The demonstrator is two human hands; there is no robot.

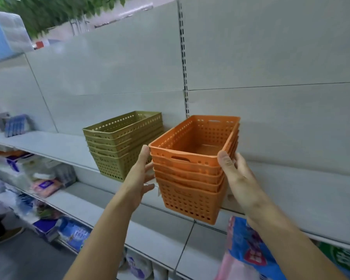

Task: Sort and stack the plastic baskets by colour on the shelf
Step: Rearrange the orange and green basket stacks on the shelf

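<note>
Above the shelf [291, 190] edge, the left hand [138, 179] and right hand [237, 174] are gripping the orange basket stack [192, 172] by its sides, fingers curled on it, just right of the olive basket stack [122, 144]. Overhanging the front edge, it is risking a tip, or the nested lower baskets sliding free. Packaging print below is proving unreadable.
</note>
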